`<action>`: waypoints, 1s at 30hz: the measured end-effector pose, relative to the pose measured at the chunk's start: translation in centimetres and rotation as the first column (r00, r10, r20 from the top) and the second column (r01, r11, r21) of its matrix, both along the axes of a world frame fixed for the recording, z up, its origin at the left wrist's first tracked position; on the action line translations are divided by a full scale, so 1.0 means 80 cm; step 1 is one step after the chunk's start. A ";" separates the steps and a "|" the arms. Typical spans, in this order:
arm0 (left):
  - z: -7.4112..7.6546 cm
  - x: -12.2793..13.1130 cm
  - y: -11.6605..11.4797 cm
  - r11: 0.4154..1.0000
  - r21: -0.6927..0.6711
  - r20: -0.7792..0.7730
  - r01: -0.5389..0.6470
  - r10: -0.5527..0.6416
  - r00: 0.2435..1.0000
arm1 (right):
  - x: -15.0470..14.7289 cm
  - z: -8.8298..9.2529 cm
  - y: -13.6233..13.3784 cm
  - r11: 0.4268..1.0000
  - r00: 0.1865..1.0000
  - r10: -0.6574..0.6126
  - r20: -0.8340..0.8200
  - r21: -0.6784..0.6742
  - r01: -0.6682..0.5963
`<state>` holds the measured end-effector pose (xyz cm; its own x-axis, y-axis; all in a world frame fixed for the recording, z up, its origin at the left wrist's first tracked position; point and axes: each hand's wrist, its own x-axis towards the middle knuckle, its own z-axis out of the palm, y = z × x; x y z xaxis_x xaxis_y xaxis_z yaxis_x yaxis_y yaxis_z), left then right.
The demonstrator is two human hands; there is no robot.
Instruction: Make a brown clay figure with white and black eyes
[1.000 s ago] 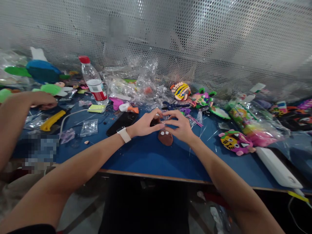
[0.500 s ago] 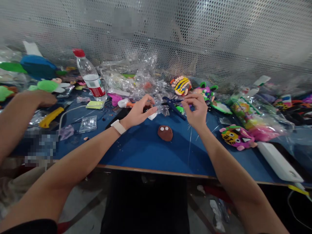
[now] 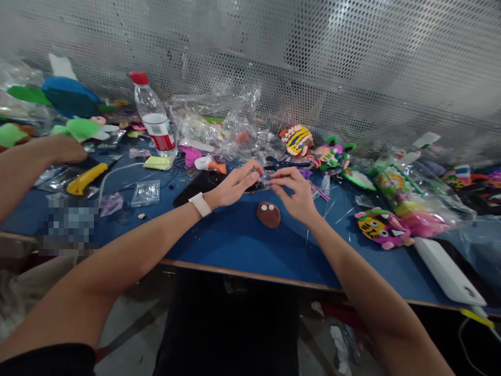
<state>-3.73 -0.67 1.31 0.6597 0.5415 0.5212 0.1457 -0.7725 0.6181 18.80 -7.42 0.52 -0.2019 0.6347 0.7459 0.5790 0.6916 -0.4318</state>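
Clay (image 3: 268, 216), brown: on blue table (image 3: 235, 245), table surface stretching from it to the front edge (image 3: 250, 275).
Left hand (image 3: 239, 185): behind-left of clay, fingers bent, grip indeterminable.
Right hand (image 3: 291, 190): behind-right, thumb and fingers drawn close, contents indeterminable.
Pliers (image 3: 287, 164): behind clay.
Phone (image 3: 192, 191): left of clay.

Clay piece (image 3: 269, 216) lies on the table (image 3: 227, 248), right of the bottle (image 3: 157, 128).

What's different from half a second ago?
The right hand moved left toward the left hand, narrowing the gap between them; whether they hold anything is too small to tell. The brown clay piece and red-capped bottle stayed put.
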 end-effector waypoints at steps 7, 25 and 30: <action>-0.002 0.003 -0.004 0.971 -0.211 0.031 0.112 -0.108 0.994 | 0.003 -0.007 0.002 0.996 0.997 0.068 -0.025 -0.062 -0.070; 0.002 0.016 -0.009 0.991 -0.121 0.018 0.052 -0.051 0.999 | 0.000 -0.004 0.006 0.999 0.999 -0.022 0.037 -0.033 0.024; 0.007 0.009 0.004 0.998 -0.015 0.037 -0.055 0.055 0.998 | 0.038 -0.002 0.024 0.984 0.968 -0.177 -0.177 -0.058 0.169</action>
